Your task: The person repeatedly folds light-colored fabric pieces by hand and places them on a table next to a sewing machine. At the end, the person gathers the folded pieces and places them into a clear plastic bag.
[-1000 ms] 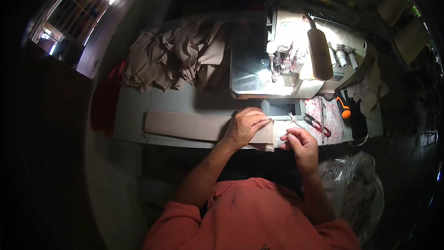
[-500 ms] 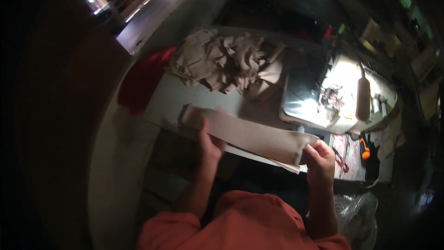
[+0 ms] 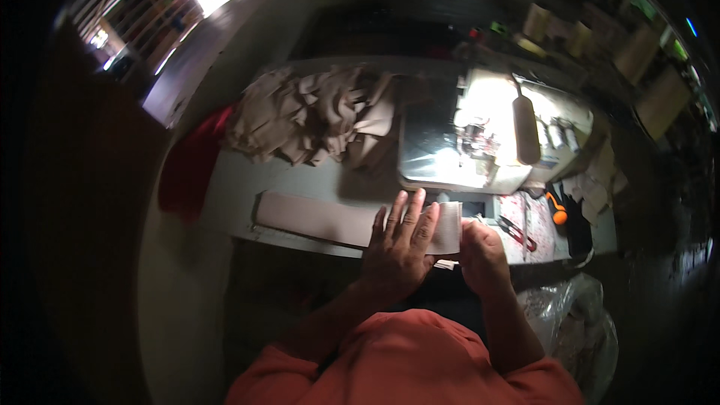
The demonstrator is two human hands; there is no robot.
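A long beige fabric strip (image 3: 315,217) lies along the front of the sewing table (image 3: 232,180). My left hand (image 3: 397,244) rests flat on it with fingers spread, pressing its right part down. My right hand (image 3: 480,251) pinches the strip's right end, just in front of the lit sewing machine (image 3: 480,142). A pile of several cut beige fabric pieces (image 3: 315,116) sits behind the strip, to the left of the machine.
A red cloth (image 3: 187,165) hangs off the table's left end. Red-handled scissors (image 3: 517,232) and an orange-handled tool (image 3: 556,210) lie right of my hands. A clear plastic bag (image 3: 577,322) sits low at the right. Thread cones (image 3: 536,22) stand behind the machine.
The strip, lifted and stretched between both hands half a second ago, now lies flat on the table. My left hand has slid right along it, close to my right hand.
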